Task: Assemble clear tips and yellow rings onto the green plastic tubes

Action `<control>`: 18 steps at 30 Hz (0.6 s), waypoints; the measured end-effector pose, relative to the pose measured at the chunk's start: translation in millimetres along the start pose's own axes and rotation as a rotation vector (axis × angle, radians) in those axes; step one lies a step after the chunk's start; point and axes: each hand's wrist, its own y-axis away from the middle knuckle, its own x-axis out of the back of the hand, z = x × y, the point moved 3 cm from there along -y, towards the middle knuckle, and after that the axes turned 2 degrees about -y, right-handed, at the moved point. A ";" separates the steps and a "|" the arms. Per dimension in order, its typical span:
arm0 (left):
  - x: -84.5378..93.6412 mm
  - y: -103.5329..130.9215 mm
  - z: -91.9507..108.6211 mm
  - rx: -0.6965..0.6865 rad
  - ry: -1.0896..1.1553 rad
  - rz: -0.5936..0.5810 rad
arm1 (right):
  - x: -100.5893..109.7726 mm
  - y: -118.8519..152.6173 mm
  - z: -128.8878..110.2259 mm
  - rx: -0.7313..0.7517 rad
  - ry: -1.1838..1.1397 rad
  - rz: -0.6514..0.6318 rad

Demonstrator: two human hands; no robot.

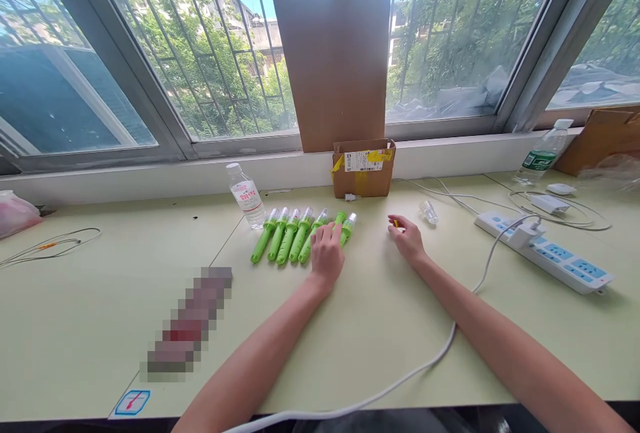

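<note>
Tabletop (390, 340) has green sticks (287, 240) around my left hand (327, 253), can't tell if it's gripping, right hand (409, 240) pinching a yellow bit (397, 223).

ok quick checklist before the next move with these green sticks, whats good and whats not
1. Left hand at the green sticks: ok, toward the row's right end.
2. Right hand holding the small yellow piece: ok.
3. Clear tops on all sticks: not ok, one beside the left hand shows a green top.
4. Loose clear piece in sight: ok, right of the right hand.
5. White cable clear of the right arm: not ok, it passes beneath.
</note>
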 end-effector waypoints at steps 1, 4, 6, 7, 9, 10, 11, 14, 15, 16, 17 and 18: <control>0.1 -0.2 0.5 -0.003 -0.013 -0.001 | -0.1 -0.1 0.1 0.000 0.001 0.000; -1.6 -0.2 1.3 0.031 -0.056 -0.028 | -0.3 -0.4 0.5 0.001 0.001 0.000; -3.8 -0.1 0.4 0.061 -0.071 -0.070 | -0.2 -0.6 0.8 0.003 0.002 0.000; -4.7 -0.1 -0.3 0.072 -0.076 -0.089 | -0.2 -0.7 0.8 0.003 0.004 0.000; -5.2 -0.3 -1.6 0.085 -0.085 -0.111 | 0.0 -0.6 0.7 0.003 0.005 -0.002; -4.8 -0.4 -2.1 0.092 -0.091 -0.112 | 0.1 -0.5 0.5 0.003 0.005 -0.003; -4.2 -0.4 -2.5 0.100 -0.097 -0.113 | 0.2 -0.4 0.3 0.003 0.004 -0.003; -2.2 -0.3 -2.1 0.120 -0.116 -0.132 | 0.3 -0.2 0.1 0.006 0.000 -0.004; -1.9 -0.2 -1.7 0.126 -0.120 -0.146 | 0.3 -0.3 0.2 0.008 0.001 -0.003; -1.8 0.1 -1.4 0.134 -0.123 -0.163 | 0.2 -0.5 0.4 0.010 0.002 -0.003; -2.1 0.4 -1.2 0.145 -0.124 -0.181 | 0.1 -0.7 0.8 0.012 0.002 -0.003; -2.7 0.8 -1.2 0.155 -0.123 -0.199 | -0.1 -0.9 1.2 0.013 0.003 -0.002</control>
